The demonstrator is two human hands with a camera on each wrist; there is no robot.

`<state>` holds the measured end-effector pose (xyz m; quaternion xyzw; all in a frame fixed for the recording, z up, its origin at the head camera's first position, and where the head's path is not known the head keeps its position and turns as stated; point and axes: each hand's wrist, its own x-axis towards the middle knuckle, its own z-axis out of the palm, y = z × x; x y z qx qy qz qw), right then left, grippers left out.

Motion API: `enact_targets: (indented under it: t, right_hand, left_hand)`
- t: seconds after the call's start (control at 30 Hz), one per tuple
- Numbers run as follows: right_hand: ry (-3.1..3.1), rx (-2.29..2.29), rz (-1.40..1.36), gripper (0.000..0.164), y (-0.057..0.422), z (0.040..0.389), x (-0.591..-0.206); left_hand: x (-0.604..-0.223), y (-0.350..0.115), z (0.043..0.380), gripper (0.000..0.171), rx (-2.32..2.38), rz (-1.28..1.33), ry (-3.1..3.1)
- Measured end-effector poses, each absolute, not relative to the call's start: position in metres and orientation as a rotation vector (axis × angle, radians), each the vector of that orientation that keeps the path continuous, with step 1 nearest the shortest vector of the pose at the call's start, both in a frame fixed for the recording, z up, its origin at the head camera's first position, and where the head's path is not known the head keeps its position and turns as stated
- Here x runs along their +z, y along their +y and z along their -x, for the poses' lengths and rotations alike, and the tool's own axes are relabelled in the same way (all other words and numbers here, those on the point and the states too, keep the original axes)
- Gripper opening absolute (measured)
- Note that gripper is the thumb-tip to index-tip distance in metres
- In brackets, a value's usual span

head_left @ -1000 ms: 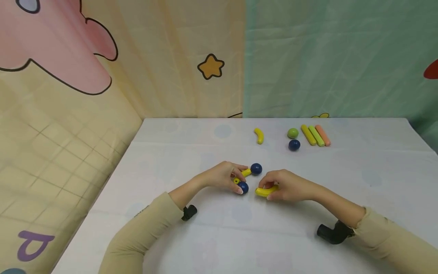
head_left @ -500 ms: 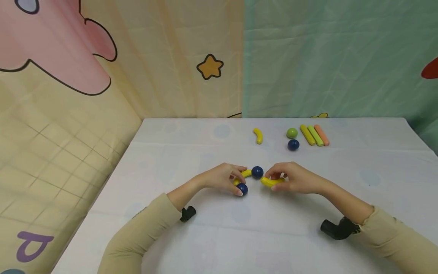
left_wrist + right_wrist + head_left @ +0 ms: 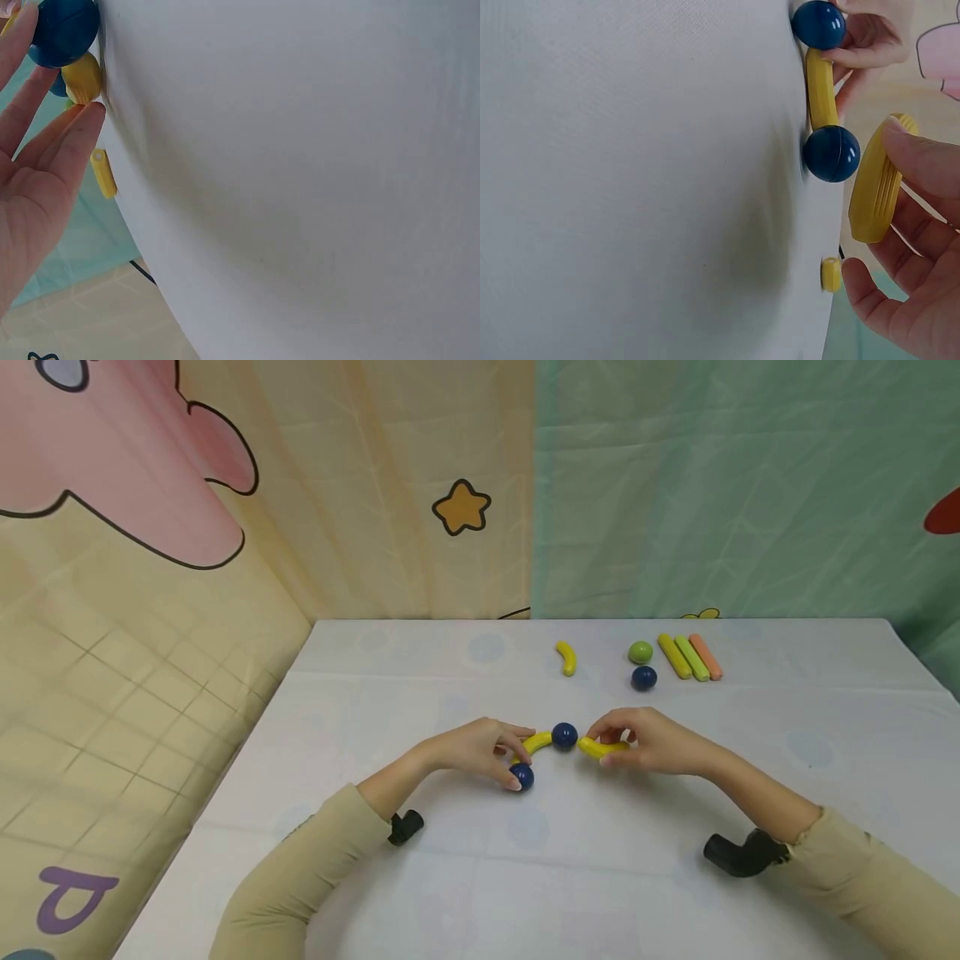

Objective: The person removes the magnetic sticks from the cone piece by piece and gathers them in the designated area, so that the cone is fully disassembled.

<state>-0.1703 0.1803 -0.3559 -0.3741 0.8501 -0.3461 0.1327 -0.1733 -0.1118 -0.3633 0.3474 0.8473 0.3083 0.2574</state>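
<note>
My left hand (image 3: 474, 748) pinches a dark blue ball (image 3: 522, 777) between thumb and fingers, low over the white table. From this ball a curved yellow stick (image 3: 537, 742) runs to a second blue ball (image 3: 832, 154), the three forming one piece in the right wrist view. Part of that stick is hidden behind the left fingers in the head view. My right hand (image 3: 669, 743) grips another curved yellow stick (image 3: 877, 187) between thumb and fingers, with ridges along its side. Its left end is close to the second blue ball in the head view.
At the back of the white table (image 3: 420, 893) lie a curved yellow stick (image 3: 567, 658), a green ball (image 3: 641, 652) and a blue ball (image 3: 643, 677). Beside them are straight sticks: yellow (image 3: 674, 657), light green (image 3: 692, 658) and orange (image 3: 706, 657). Cartoon-printed cloth hangs behind.
My right hand has moved away from me and slightly right with its yellow stick. The left hand has shifted a little left with its ball, and the other stick's near end has come to this ball.
</note>
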Motion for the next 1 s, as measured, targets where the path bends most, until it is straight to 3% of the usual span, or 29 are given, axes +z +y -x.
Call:
enact_targets:
  t: [0.47, 1.0]
  right_hand:
    - [2.559, -1.025, 0.984, 0.027, 0.159, 0.204, -0.343]
    - [2.674, -1.029, 0.678, 0.031, 0.115, 0.273, -0.338]
  left_hand:
    - [-0.361, -0.116, 0.175, 0.023, 0.929, -0.902, 2.265]
    - [-0.364, -0.114, 0.174, 0.022, 0.909, -0.900, 2.279]
